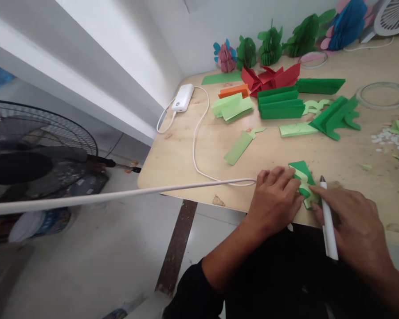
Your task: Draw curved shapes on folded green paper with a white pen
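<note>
My left hand (275,197) rests at the table's front edge, its fingers bent together and pressing on a folded dark green paper (302,167). On top of that paper lies a curvy light green paper cutout (304,179), which leaves some of the dark green showing. My right hand (357,221) is closed around a white pen (329,228), dark tip pointing up and away from the paper. The thumb and fingertips of this hand also touch the right side of the cutout. The papers' lower parts are partly covered by my fingers.
Folded green papers (282,108), red papers (272,79) and a light green strip (238,148) lie farther back on the wooden table (173,164). Honeycomb paper shapes (271,46) line the wall. A white cable (119,195) runs from a power bank (183,97). A floor fan (36,155) stands left.
</note>
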### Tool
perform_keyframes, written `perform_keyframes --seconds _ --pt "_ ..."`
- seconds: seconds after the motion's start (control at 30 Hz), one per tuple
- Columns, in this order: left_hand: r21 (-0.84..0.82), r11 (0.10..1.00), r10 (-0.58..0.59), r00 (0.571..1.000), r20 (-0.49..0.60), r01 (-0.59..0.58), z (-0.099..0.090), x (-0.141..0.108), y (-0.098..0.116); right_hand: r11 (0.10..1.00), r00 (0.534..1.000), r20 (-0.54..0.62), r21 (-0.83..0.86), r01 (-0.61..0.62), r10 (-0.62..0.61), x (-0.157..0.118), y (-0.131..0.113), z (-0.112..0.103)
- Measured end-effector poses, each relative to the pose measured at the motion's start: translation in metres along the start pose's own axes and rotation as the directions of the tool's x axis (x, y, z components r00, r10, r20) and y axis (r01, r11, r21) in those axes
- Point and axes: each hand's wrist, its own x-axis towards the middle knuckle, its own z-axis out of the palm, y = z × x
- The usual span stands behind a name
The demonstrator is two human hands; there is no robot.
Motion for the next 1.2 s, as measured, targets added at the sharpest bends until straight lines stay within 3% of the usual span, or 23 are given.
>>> perform_keyframes --seconds 0.5,1.0,1.2 --pt "0.01 1.0 -0.009 0.999 0.032 0.008 -0.0001 0.0 0.0002 0.998 0.997 0.053 -0.013 -0.062 0.063 -0.0022 -0.0033 -0.0006" --pt "-0.021 1.0 -0.016 0.994 0.108 0.018 -0.0032 -0.0001 0.0004 0.997 0.998 0.042 -0.053 -0.049 0.051 -0.0054 -0.0026 0.0019" --pt "-0.029 0.999 -0.013 0.994 0.107 0.017 -0.003 -0.0002 -0.0006 0.997 0.997 0.008 0.01 -0.079 0.079 -0.0034 -0.0053 -0.001"
